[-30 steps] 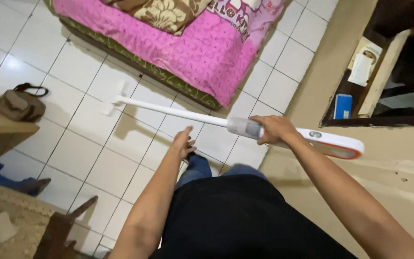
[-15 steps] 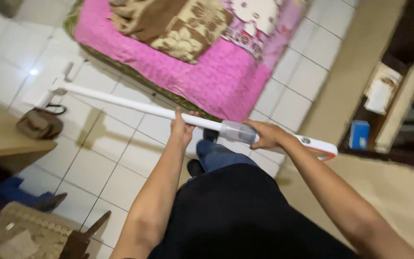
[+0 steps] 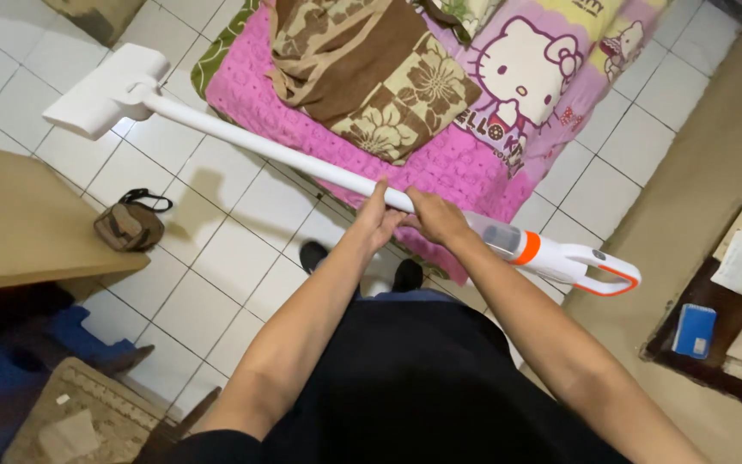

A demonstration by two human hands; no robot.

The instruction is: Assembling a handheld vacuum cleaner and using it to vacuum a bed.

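I hold a white stick vacuum cleaner [image 3: 242, 139] off the floor, slanting from upper left to lower right. Its flat floor head [image 3: 105, 90] hangs at the upper left above the white tiles. My left hand [image 3: 377, 218] grips the white tube near its lower end. My right hand [image 3: 434, 215] grips it right beside, just above the clear dust cup [image 3: 500, 238]. The orange-trimmed loop handle [image 3: 599, 270] sticks out free at the right.
A low mattress with a pink cover [image 3: 440, 146], a brown floral blanket [image 3: 362, 69] and a cartoon-cat pillow lies ahead. A small brown bag [image 3: 129, 225] sits on the tiles beside a wooden table [image 3: 19, 223]. A woven mat [image 3: 70, 412] lies at lower left, a dark shelf [image 3: 732, 326] at right.
The vacuum has been lifted off the floor and swung up to the left. My left hand took hold of the tube, and my right hand slid from the handle to the tube.
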